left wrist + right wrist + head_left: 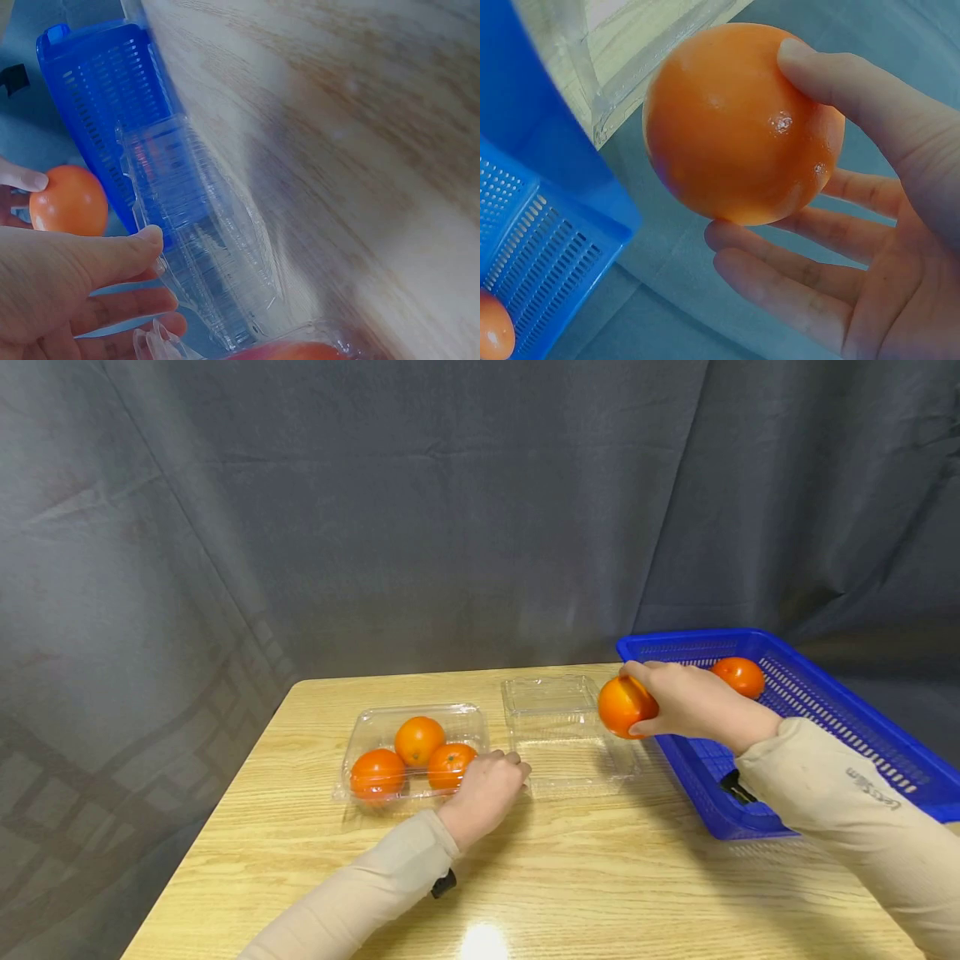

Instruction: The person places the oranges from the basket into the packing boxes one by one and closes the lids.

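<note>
My right hand (675,697) grips an orange (627,707) between thumb and fingers, held up between the blue basket and the open clear plastic container (553,695). The right wrist view shows the thumb on top of this orange (742,127) and the fingers beneath it. My left hand (487,789) is at the left edge of the open container, its thumb and forefinger pinching the rim in the left wrist view. Just left of that hand, a second clear container (457,714) has three oranges in it; the hand partly covers its right front corner.
A blue slotted basket (712,810) stands at the right of the wooden table (247,827), with another orange (738,677) at its far end. My right forearm passes over the basket. A dark grey curtain (450,527) hangs behind the table.
</note>
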Demonstrator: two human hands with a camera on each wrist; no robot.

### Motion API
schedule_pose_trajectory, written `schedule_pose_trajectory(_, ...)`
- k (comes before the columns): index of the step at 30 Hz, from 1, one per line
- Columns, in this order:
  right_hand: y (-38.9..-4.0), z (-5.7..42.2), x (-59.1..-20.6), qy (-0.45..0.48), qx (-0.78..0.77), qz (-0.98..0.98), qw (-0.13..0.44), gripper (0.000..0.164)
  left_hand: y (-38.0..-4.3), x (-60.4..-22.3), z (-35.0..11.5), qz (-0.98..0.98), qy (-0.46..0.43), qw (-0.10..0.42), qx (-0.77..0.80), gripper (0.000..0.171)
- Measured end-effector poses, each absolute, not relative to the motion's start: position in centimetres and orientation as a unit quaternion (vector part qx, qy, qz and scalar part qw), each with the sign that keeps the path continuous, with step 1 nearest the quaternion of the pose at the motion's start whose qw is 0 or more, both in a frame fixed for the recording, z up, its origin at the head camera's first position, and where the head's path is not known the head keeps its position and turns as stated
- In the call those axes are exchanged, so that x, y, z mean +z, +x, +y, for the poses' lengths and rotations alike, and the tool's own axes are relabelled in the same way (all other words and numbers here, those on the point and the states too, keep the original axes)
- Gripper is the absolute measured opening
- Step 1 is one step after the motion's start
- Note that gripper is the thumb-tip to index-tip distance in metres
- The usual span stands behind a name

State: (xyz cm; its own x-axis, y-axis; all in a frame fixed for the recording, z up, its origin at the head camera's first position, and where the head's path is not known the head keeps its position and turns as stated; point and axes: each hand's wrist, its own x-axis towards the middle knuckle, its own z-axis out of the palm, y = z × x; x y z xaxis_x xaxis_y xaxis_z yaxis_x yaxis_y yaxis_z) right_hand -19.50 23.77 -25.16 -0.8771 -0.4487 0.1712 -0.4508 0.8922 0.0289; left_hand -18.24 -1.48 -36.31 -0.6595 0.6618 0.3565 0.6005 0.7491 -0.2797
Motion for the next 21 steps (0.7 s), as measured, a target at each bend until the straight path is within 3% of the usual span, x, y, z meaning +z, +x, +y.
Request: schedule_pose_trajectory(21,-19.9,21.9,-26.3,0.254,0.011,-0.964,0.08,0.055,-18.2,-36.4,-1.4,-0.913,-0.342,0.211,0.07,0.016)
